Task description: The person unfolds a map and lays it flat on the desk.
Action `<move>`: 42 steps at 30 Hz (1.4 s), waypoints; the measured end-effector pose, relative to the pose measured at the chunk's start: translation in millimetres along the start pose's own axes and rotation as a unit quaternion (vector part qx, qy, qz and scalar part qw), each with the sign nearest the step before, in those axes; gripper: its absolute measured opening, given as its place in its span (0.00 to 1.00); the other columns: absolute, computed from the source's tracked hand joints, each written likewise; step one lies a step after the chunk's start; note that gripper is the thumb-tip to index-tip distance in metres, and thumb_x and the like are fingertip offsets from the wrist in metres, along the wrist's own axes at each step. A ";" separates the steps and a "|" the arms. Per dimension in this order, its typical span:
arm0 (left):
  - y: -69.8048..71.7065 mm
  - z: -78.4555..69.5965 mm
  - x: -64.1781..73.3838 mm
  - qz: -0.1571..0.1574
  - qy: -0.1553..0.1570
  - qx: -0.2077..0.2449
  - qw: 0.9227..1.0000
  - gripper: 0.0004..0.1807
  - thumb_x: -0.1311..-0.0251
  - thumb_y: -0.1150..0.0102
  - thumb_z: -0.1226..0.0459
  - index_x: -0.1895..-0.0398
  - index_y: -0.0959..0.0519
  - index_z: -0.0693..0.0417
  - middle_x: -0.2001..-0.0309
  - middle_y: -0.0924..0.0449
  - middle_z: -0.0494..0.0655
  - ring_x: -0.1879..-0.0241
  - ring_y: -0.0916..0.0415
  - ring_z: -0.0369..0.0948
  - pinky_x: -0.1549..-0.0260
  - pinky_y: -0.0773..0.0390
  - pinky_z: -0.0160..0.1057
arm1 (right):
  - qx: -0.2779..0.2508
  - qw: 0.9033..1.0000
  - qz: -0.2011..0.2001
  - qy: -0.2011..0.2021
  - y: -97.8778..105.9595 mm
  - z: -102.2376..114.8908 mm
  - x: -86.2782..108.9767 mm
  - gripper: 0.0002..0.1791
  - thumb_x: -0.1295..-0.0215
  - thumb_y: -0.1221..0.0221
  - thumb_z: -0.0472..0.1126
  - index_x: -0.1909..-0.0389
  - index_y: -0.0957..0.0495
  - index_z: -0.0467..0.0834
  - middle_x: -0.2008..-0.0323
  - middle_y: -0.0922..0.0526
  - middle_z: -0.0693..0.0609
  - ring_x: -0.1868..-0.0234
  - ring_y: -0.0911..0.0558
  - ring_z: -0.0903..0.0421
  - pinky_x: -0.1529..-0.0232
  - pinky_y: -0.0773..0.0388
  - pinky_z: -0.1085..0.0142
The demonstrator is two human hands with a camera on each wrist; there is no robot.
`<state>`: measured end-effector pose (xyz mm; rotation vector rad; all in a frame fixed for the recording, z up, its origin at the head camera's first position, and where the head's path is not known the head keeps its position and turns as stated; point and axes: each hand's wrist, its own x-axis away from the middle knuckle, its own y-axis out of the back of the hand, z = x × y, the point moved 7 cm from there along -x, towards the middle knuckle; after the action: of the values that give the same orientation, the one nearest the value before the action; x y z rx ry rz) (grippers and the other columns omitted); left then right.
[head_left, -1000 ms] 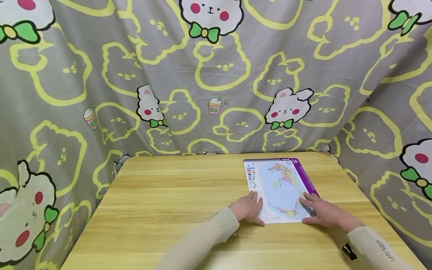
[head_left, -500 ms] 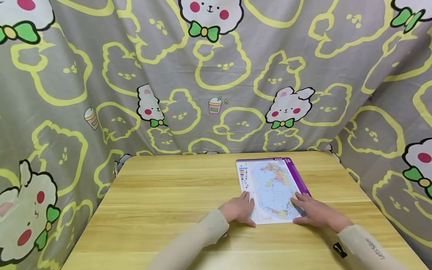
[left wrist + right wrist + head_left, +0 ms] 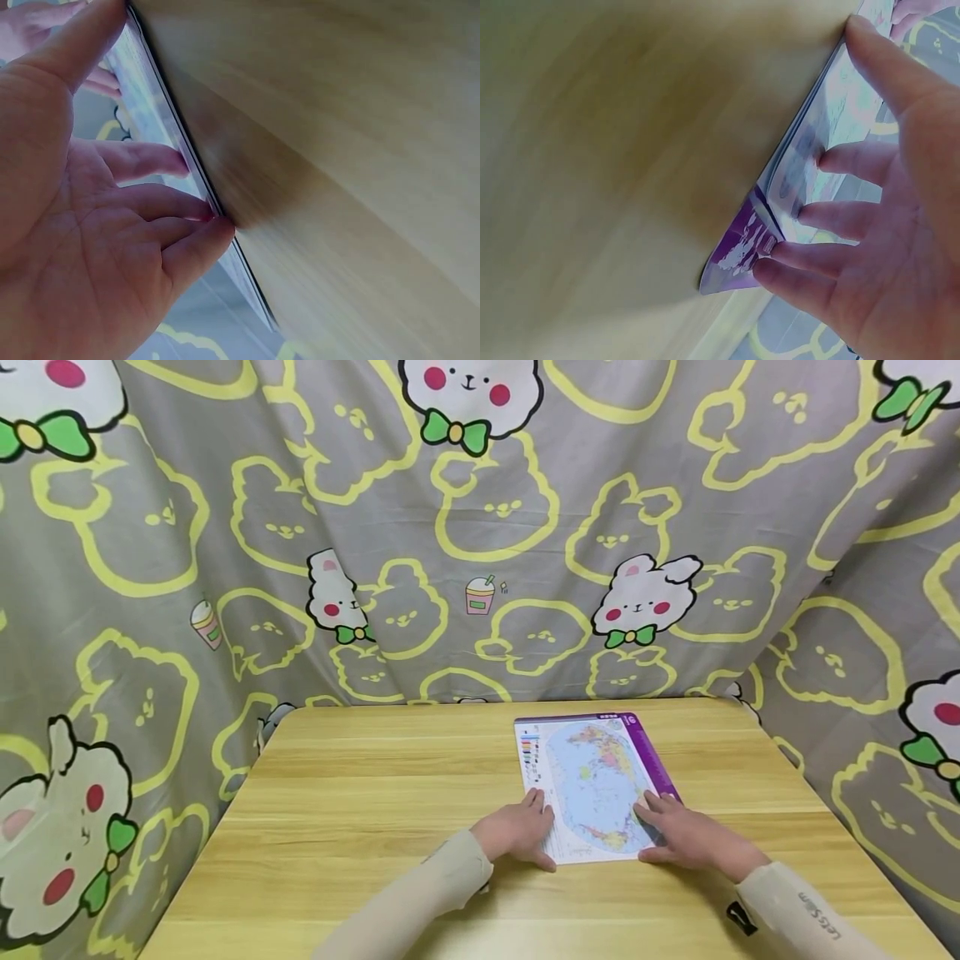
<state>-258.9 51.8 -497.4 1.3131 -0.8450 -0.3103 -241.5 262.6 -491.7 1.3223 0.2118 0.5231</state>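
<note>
Table [image 3: 337, 793]: wood-grained | curtain [image 3: 420, 518]: rabbit-printed | left hand [image 3: 522, 832], right hand [image 3: 688, 838]: touching map [image 3: 596, 785]

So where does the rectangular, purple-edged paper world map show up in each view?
Head: the rectangular, purple-edged world map lies right of centre, in the lower half.
Left wrist: nearly edge-on, slanting from upper left to lower middle.
Right wrist: slanting from upper right to below centre, purple corner lowest.
Shared landmark: the light wood-grain table.

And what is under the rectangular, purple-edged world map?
The purple-edged world map appears to rest on the yellowish wooden table, seen around it. The part directly beneath is covered, so I cannot tell whether anything else lies there.
</note>
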 end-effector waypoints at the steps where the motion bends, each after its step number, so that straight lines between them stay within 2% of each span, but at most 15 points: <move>1: -0.6 1.0 0.8 -0.001 0.000 0.002 1.000 0.51 0.49 0.44 0.35 0.29 0.42 0.58 0.28 0.51 0.58 0.28 0.56 0.48 0.35 0.43 0.36 | 0.000 1.000 -0.001 0.002 0.0 1.9 -0.1 0.45 0.43 0.41 0.63 0.37 0.33 0.31 0.36 0.42 0.26 0.37 0.43 0.26 0.42 0.40 0.37; 10: -6.7 11.1 9.8 -0.010 0.006 0.017 1.000 0.51 0.50 0.42 0.35 0.30 0.41 0.58 0.28 0.52 0.58 0.28 0.56 0.48 0.35 0.44 0.36 | 0.009 1.000 -0.010 0.027 0.0 21.0 -3.2 0.40 0.39 0.43 0.61 0.37 0.33 0.33 0.35 0.40 0.28 0.37 0.42 0.26 0.43 0.38 0.37; 21: -13.0 27.1 20.9 -0.017 0.007 0.042 0.999 0.49 0.53 0.38 0.36 0.35 0.36 0.58 0.29 0.48 0.59 0.29 0.52 0.49 0.35 0.42 0.39 | 0.036 0.999 -0.015 0.035 -7.6 37.4 -10.7 0.40 0.37 0.46 0.62 0.37 0.33 0.33 0.36 0.39 0.29 0.38 0.40 0.26 0.42 0.37 0.38; 30: -14.0 38.0 35.6 -0.028 0.004 0.049 0.998 0.48 0.56 0.35 0.37 0.37 0.34 0.57 0.30 0.46 0.57 0.30 0.50 0.48 0.36 0.41 0.39 | 0.034 0.999 0.001 0.029 -11.5 53.8 -16.6 0.40 0.36 0.47 0.62 0.36 0.33 0.34 0.34 0.40 0.30 0.37 0.40 0.27 0.41 0.39 0.38; 36: -16.0 46.5 41.9 -0.032 0.004 0.060 0.998 0.46 0.56 0.34 0.38 0.39 0.33 0.56 0.30 0.45 0.57 0.30 0.50 0.48 0.36 0.40 0.41 | 0.047 0.998 -0.007 0.033 -14.2 60.9 -22.7 0.38 0.35 0.47 0.61 0.36 0.33 0.34 0.35 0.40 0.30 0.37 0.40 0.27 0.41 0.38 0.39; 42: -16.3 51.7 49.2 -0.030 0.005 0.064 0.997 0.47 0.56 0.34 0.37 0.37 0.34 0.57 0.30 0.45 0.58 0.30 0.50 0.49 0.36 0.40 0.41 | 0.049 0.998 -0.015 0.048 -14.8 69.1 -24.8 0.38 0.34 0.48 0.60 0.36 0.33 0.33 0.35 0.40 0.29 0.37 0.40 0.28 0.41 0.38 0.40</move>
<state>-257.6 -21.3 -493.7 1.4599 -0.8285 -0.3014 -229.1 188.7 -492.4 1.3874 0.3397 0.5562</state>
